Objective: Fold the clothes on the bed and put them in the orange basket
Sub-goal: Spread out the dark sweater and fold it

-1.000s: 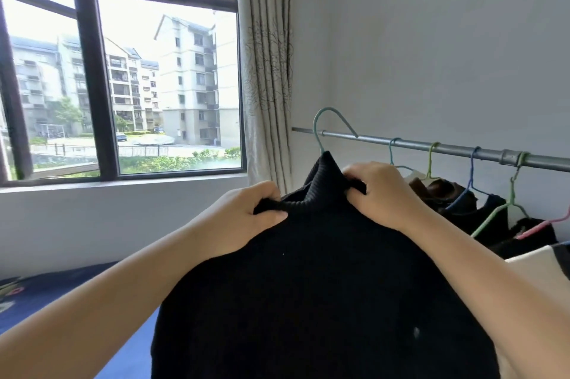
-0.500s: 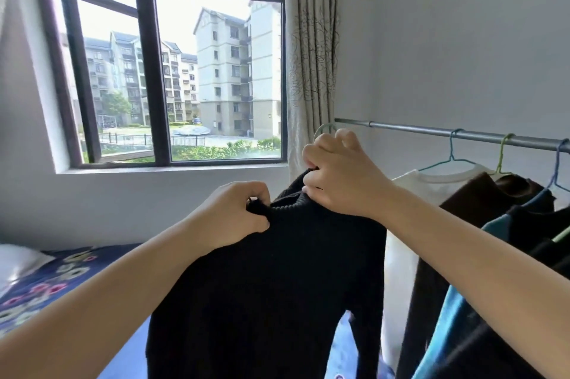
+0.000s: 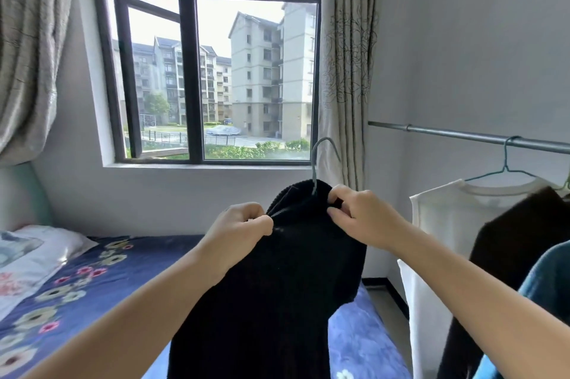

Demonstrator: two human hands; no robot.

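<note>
Gripping the black sweater (image 3: 277, 286) collar — left hand (image 3: 239, 229) and right hand (image 3: 359, 218), 2 fists pinching knit.

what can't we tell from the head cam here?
- Orange basket: not in the head view.
- Black knit sweater: hem cut off by the bottom edge.
- Grey-green wire hanger: shoulders hidden inside the sweater collar, gripped by left hand and right hand.
- Steel clothes rail: runs off the right edge.
</note>
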